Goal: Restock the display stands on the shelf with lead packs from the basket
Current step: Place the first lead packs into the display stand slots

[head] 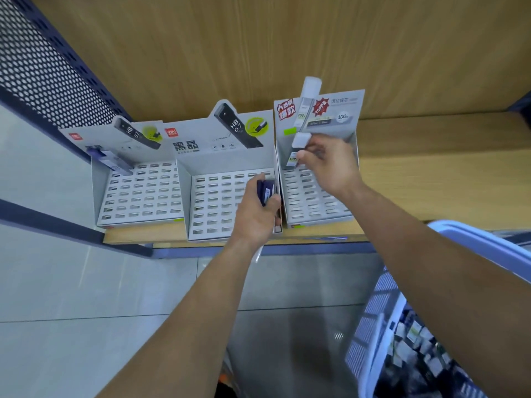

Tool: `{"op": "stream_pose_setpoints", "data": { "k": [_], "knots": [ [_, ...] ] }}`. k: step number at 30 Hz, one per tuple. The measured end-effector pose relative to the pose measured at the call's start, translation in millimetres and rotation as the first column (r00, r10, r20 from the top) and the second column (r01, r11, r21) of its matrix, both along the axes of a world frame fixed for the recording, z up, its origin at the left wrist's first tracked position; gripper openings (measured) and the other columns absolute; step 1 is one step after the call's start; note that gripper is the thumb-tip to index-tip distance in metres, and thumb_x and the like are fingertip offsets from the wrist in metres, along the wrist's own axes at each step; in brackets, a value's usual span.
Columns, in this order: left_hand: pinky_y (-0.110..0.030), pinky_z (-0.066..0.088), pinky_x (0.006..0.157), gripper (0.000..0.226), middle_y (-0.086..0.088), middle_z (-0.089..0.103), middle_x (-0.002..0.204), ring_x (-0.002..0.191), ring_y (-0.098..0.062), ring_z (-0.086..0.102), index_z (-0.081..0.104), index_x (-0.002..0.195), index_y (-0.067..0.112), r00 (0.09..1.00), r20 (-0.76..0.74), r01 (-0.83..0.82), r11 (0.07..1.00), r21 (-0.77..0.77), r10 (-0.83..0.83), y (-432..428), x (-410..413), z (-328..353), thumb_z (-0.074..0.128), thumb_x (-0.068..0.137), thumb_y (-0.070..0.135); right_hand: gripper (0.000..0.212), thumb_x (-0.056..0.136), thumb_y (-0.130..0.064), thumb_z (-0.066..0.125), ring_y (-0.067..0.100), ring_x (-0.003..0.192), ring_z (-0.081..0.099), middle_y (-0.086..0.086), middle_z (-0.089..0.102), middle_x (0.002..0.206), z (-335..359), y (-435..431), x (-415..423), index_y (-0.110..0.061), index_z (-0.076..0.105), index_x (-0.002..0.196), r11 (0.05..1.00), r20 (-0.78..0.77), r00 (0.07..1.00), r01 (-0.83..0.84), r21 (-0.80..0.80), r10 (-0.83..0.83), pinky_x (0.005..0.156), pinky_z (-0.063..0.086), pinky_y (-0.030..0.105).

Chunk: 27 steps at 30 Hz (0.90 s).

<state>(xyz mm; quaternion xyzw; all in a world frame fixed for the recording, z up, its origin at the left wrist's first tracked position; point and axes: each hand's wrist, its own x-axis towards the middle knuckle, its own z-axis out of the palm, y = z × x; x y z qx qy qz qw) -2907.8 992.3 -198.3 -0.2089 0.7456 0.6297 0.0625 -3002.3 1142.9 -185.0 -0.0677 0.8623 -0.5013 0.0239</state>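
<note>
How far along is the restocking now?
Barely begun. Done: one dark blue lead pack stands in the left grey cardboard display stand. In hand: the right hand holds a white-capped lead pack at the right grey stand; the left hand holds dark blue packs over the middle grey stand. Left: nearly all slots are empty, and the pale blue plastic basket holds more packs.

The wooden shelf (431, 182) carries three display stands (224, 165), seemingly touching.
</note>
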Motion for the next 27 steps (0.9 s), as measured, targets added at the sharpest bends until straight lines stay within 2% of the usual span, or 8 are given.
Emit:
{"op": "stream_pose_setpoints", "data": {
  "k": [5, 10, 13, 16, 20, 23, 25, 27],
  "knots": [
    [-0.020, 0.047, 0.050, 0.043, -0.005, 0.057, 0.105, 0.063, -0.019, 0.055, 0.042, 0.143, 0.019, 1.000, -0.002, -0.010, 1.000, 0.028, 0.010, -2.1, 0.8, 0.7, 0.053, 0.103, 0.009, 0.017, 0.092, -0.013, 0.067, 0.010, 0.088, 0.071, -0.001, 0.076, 0.089, -0.8, -2.8, -2.4, -0.018, 0.075, 0.107, 0.998, -0.022, 0.999, -0.024, 0.061, 0.026, 0.092, 0.056, 0.037],
    [-0.022, 0.050, 0.048, 0.031, 0.001, 0.056, 0.094, 0.062, -0.015, 0.055, 0.046, 0.127, 0.023, 1.000, -0.022, -0.010, 0.996, 0.087, 0.012, -1.3, 3.6, 9.7, 0.052, 0.103, 0.005, 0.015, 0.092, -0.011, 0.067, 0.013, 0.088, 0.071, -0.001, 0.075, 0.088, 1.5, -8.6, -1.5, -0.015, 0.075, 0.104, 0.996, -0.081, 0.996, -0.019, 0.086, 0.026, 0.089, 0.056, 0.032],
    [-0.018, 0.048, 0.047, 0.033, -0.003, 0.059, 0.101, 0.073, -0.022, 0.056, 0.046, 0.130, 0.024, 1.000, -0.006, -0.008, 0.995, 0.099, 0.008, -3.2, 4.1, 11.4, 0.052, 0.103, 0.008, 0.014, 0.092, -0.012, 0.066, 0.016, 0.086, 0.071, -0.001, 0.075, 0.086, -0.3, -11.4, -3.6, -0.015, 0.075, 0.103, 0.989, -0.061, 0.998, -0.021, 0.145, 0.031, 0.086, 0.056, 0.032],
    [-0.019, 0.048, 0.048, 0.029, -0.012, 0.061, 0.110, 0.079, -0.026, 0.057, 0.047, 0.121, 0.029, 1.000, -0.011, -0.015, 0.994, 0.109, 0.016, -4.2, 4.3, 14.8, 0.052, 0.103, 0.008, 0.014, 0.094, -0.013, 0.065, 0.015, 0.083, 0.071, -0.001, 0.075, 0.087, -0.9, -12.9, -4.9, -0.015, 0.074, 0.103, 0.990, -0.069, 0.998, 0.005, 0.140, 0.005, 0.082, 0.055, 0.029],
    [-0.019, 0.049, 0.048, 0.029, -0.013, 0.060, 0.111, 0.069, -0.021, 0.057, 0.047, 0.116, 0.033, 1.000, -0.020, -0.010, 0.990, 0.139, 0.013, -4.7, 4.3, 18.7, 0.052, 0.103, 0.007, 0.017, 0.094, -0.011, 0.064, 0.007, 0.083, 0.068, -0.002, 0.076, 0.089, -4.9, -14.4, -0.5, -0.014, 0.075, 0.107, 0.991, -0.147, 0.985, 0.101, 0.090, -0.087, 0.080, 0.052, 0.019],
    [-0.021, 0.048, 0.048, 0.030, -0.013, 0.058, 0.106, 0.057, -0.014, 0.055, 0.047, 0.111, 0.036, 0.999, -0.034, 0.018, 0.991, 0.132, -0.014, -3.1, 3.9, 18.0, 0.052, 0.103, 0.007, 0.017, 0.095, -0.013, 0.064, 0.003, 0.083, 0.065, -0.004, 0.074, 0.089, -8.3, -13.5, -0.7, -0.014, 0.074, 0.109, 0.989, -0.158, 0.983, 0.107, 0.100, -0.090, 0.075, 0.044, 0.008],
    [-0.023, 0.049, 0.049, 0.029, -0.013, 0.058, 0.105, 0.053, -0.013, 0.055, 0.047, 0.113, 0.035, 1.000, -0.025, 0.017, 0.992, 0.126, -0.014, -2.4, 2.8, 15.6, 0.052, 0.103, 0.008, 0.015, 0.095, -0.015, 0.064, 0.006, 0.082, 0.067, -0.004, 0.074, 0.086, -10.8, -14.0, -1.5, -0.014, 0.075, 0.106, 0.989, -0.179, 0.981, 0.097, 0.109, -0.077, 0.073, 0.046, 0.012],
    [-0.022, 0.050, 0.050, 0.029, -0.013, 0.059, 0.107, 0.055, -0.012, 0.057, 0.046, 0.119, 0.033, 1.000, -0.010, 0.015, 0.992, 0.123, -0.014, -2.6, 2.4, 13.5, 0.053, 0.103, 0.010, 0.014, 0.095, -0.016, 0.063, 0.010, 0.083, 0.069, -0.003, 0.075, 0.087, -14.5, -15.1, 0.5, -0.014, 0.075, 0.103, 0.990, -0.178, 0.981, 0.101, 0.093, -0.083, 0.077, 0.052, 0.023]
  ]
}}
